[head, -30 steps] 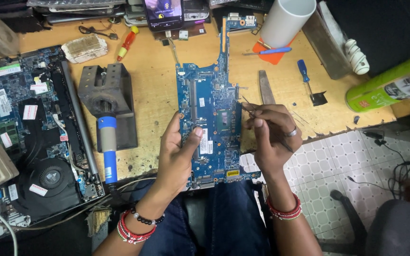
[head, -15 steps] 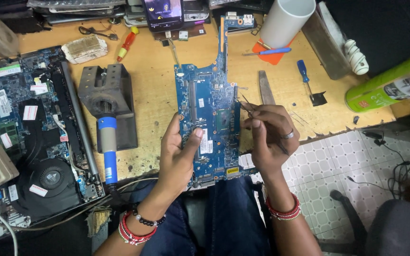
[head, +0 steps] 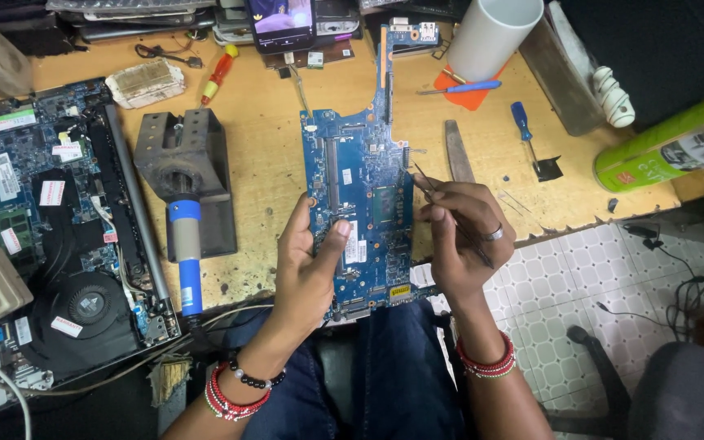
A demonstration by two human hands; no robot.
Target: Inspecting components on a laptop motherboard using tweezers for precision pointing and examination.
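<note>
A blue laptop circuit board (head: 360,175) lies lengthwise on the wooden bench, its near end over my lap. My left hand (head: 311,265) grips the board's left edge, thumb pressed on its face near a white sticker. My right hand (head: 462,236) rests at the board's right edge and pinches thin metal tweezers (head: 427,184), tips pointing at the board's right side next to the dark square chip.
An opened laptop chassis (head: 50,236) with a fan lies at left. A soldering iron with a blue handle (head: 187,253) sits in a grey metal stand (head: 185,155). Screwdrivers (head: 523,130), a white cup (head: 495,33), a green spray can (head: 670,143) and a phone (head: 283,20) ring the bench.
The board has shifted slightly and my left thumb has slid a little across its face. My right hand holds the tweezers in nearly the same place.
</note>
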